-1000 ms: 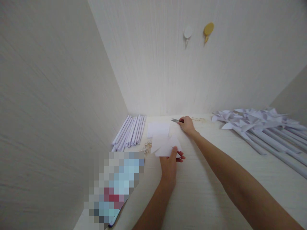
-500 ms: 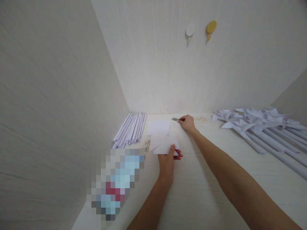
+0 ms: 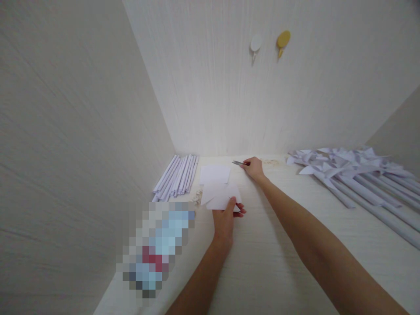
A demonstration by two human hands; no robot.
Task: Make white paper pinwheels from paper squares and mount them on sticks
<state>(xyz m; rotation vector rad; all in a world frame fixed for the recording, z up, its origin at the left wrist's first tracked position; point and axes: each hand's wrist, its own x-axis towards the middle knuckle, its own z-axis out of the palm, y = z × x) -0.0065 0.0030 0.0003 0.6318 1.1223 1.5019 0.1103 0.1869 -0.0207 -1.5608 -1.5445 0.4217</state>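
Note:
My left hand (image 3: 225, 221) is closed on a white sheet of paper (image 3: 218, 197), thumb on top and fingers underneath. Slits run inward from the sheet's near corners. Beyond it, another white paper stack or sheet (image 3: 215, 173) lies flat on the table, partly covered by the held one. My right hand (image 3: 254, 168) grips a small pair of scissors (image 3: 238, 162) near the back wall. The blades point left, away from the paper, and the handles are hidden in my fingers.
Rolled paper sticks (image 3: 179, 175) lie at the back left, with small pale pieces (image 3: 197, 197) beside them. Paper pinwheels (image 3: 334, 168) on paper sticks are heaped at the right. A pixelated object (image 3: 164, 245) lies front left. White (image 3: 255, 43) and yellow (image 3: 283, 39) hooks hang on the wall.
The whole view has shifted slightly, so everything sits a little further left. Both hands keep their holds on the paper and the scissors.

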